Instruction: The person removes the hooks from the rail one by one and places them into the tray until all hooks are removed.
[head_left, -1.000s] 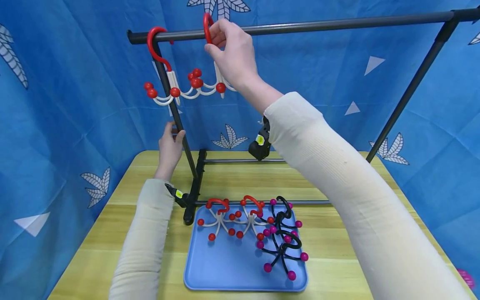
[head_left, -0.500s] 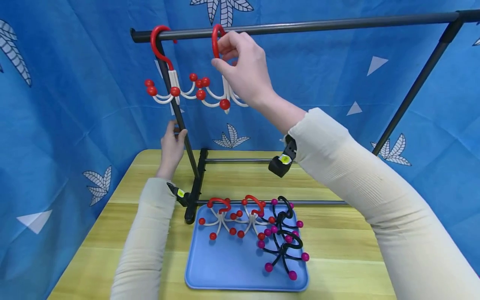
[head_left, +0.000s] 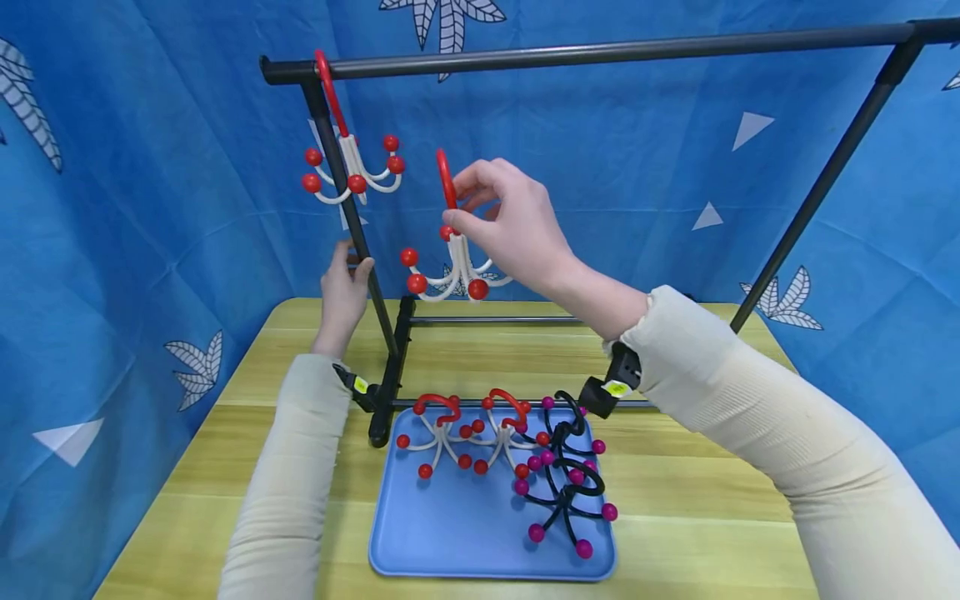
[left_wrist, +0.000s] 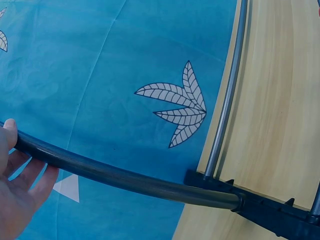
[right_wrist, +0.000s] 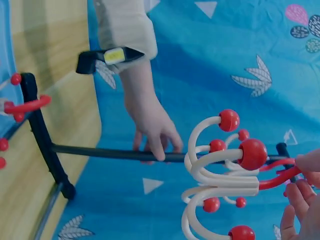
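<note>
My right hand (head_left: 517,221) pinches the red hook of a white multi-arm hanger (head_left: 459,258) with red ball tips. The hanger is upright in the air, below the rack's top rail and apart from it. A similar white hanger (head_left: 351,158) hangs by its red hook at the rail's left end. With thumb and fingers around it, my left hand (head_left: 345,296) holds the rack's left post (left_wrist: 115,172). In the right wrist view, the held hanger (right_wrist: 225,186) is close up, its hook between my fingers and thumb.
A blue tray (head_left: 465,550) on the wooden table (head_left: 675,517) bears two white hangers (head_left: 438,433) with red hooks and two black hangers (head_left: 566,500) with pink balls. The black top rail (head_left: 600,55) spans above. A blue patterned cloth (head_left: 600,183) stands behind.
My right hand has brought the hanger down from the top rail and slightly right. The hanging hanger has turned on the rail. My left hand stays on the post.
</note>
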